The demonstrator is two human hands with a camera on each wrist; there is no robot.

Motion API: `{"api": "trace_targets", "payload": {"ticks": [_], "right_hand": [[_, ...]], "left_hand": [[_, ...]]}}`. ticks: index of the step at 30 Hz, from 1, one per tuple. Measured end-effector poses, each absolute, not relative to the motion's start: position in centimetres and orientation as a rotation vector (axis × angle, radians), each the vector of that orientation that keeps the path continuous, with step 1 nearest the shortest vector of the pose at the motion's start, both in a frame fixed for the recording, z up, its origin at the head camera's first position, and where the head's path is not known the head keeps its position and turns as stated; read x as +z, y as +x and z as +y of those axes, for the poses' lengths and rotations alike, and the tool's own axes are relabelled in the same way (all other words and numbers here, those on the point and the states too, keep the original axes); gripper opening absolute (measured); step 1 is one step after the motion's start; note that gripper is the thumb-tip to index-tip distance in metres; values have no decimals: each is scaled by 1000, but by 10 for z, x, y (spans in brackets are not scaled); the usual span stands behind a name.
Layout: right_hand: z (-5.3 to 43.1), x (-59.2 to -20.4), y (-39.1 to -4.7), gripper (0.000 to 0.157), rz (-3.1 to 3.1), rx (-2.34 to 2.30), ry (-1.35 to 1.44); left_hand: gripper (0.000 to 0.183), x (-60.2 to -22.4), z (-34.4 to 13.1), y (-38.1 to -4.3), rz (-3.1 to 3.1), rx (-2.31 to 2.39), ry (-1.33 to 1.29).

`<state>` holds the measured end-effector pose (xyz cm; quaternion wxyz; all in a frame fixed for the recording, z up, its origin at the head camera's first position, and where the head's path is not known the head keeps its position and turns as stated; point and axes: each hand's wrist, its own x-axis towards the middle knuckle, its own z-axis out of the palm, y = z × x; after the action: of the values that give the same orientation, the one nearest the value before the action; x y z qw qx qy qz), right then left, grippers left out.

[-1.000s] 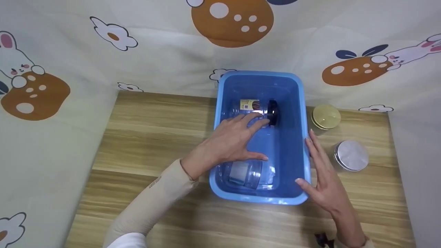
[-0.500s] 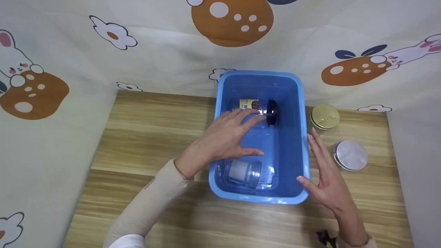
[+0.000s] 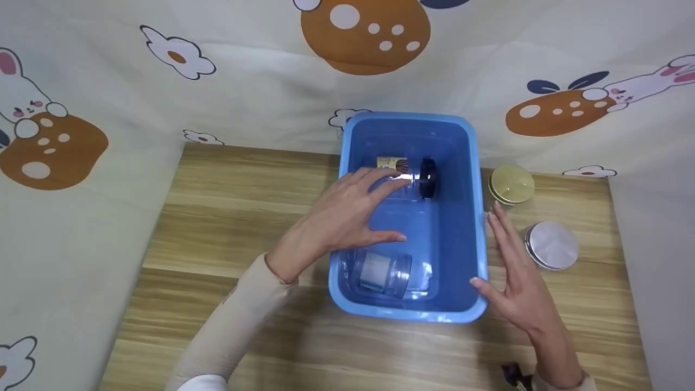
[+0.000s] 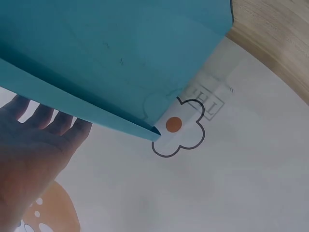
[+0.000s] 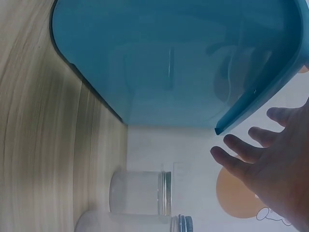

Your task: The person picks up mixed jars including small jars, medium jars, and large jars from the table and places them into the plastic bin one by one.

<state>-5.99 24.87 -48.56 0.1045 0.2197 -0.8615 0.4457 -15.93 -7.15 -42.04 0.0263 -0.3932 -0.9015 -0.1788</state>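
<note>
A blue plastic tub stands on the wooden table. Inside it, a clear jar with a black lid lies on its side at the back, by a yellow printed label. A second clear jar with a pale label lies near the front left. My left hand reaches over the tub's left rim, fingers loosely spread and holding nothing; it partly covers the black-lidded jar. Beside the right rim is my right hand, fingers extended, thumb tip at the rim. In the left wrist view, left fingers show below the rim.
Right of the tub stand a clear jar with a gold lid and one with a silver lid, both upright. A cartoon-printed backdrop rises behind the table. A small dark object shows by the right wrist.
My left hand has drawn back to the left, uncovering more of the black-lidded jar. My right hand has shifted slightly outward from the rim. The tub and jars stay put.
</note>
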Motion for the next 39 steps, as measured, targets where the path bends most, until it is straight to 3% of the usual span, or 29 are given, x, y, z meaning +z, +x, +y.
{"api": "trace_targets", "payload": {"ticks": [20,39], "right_hand": [[261,-483,-61,98,-2552,1326,617],[270,-473,-69,95,-2566,1203,667]], "left_hand": [[86,-424,-83,-158,-2754,-674,-1150],[72,-436,-96,-158,-2622,-760,-1103]]}}
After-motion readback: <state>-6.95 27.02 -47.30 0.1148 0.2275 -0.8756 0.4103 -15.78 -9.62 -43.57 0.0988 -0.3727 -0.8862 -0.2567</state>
